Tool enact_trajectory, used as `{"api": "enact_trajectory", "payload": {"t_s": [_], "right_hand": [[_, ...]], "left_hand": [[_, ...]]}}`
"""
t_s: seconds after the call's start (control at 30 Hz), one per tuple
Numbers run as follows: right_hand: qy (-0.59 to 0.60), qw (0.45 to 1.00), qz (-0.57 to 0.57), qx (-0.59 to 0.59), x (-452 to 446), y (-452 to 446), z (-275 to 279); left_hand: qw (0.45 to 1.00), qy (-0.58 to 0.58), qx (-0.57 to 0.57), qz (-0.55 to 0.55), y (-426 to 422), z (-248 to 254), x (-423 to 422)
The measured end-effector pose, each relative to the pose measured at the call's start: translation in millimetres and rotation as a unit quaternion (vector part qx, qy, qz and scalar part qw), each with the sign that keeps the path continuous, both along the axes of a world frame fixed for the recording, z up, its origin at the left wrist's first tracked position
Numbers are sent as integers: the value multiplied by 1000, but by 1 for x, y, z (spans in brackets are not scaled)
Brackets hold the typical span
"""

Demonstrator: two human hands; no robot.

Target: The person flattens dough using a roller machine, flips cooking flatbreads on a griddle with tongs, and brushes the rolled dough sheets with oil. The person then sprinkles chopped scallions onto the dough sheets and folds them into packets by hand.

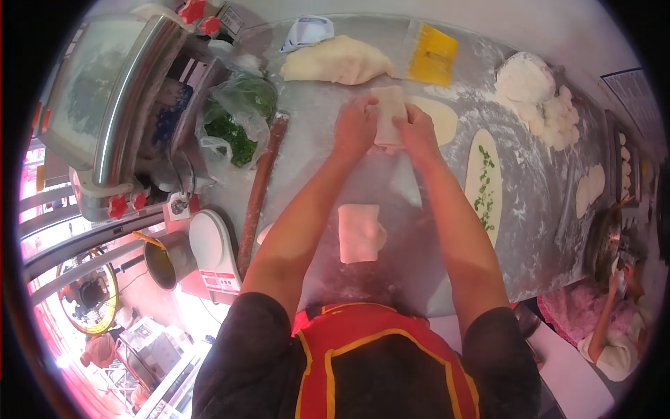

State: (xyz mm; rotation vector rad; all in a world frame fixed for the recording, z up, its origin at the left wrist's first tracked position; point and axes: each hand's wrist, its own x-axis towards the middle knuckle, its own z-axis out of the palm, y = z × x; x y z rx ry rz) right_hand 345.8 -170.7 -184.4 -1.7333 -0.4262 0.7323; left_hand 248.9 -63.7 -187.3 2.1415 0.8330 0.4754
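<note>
Between my two hands is a folded, pale piece of dough (389, 115). My left hand (357, 124) grips its left edge, and my right hand (419, 131) holds its right edge with the thumb on top. A flat oval of dough (441, 120) lies partly behind my right hand. Nearer to me, between my forearms, rests another folded dough piece (359, 234). To the right is a long flat dough strip (481, 181) with chopped greens on it. A large dough mound (338, 61) sits beyond my hands, beside a yellow scraper (433, 54).
A long rolling pin (262, 192) and a bag of chopped greens (237, 122) are at left, near a metal machine (125, 98) and a white scale (213, 251). Flour (525, 77) and small dough pieces (560, 119) lie at right. Another person's hands (618, 279) show at far right.
</note>
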Motion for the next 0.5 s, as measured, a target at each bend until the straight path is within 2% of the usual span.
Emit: {"api": "enact_trajectory", "payload": {"t_s": [0.1,0.3,0.4,0.5], "right_hand": [[-79,996,-2,-42,4,0,-8],[-221,967,4,-127,8,-7,-2],[-271,926,77,-251,10,-14,15],[-475,863,61,-162,12,-23,0]], "left_hand": [[996,-29,83,-29,-5,-11,-3],[988,-37,141,-58,-15,-22,4],[981,-23,180,-62,-19,-25,9],[979,-5,188,-74,-21,-22,10]]}}
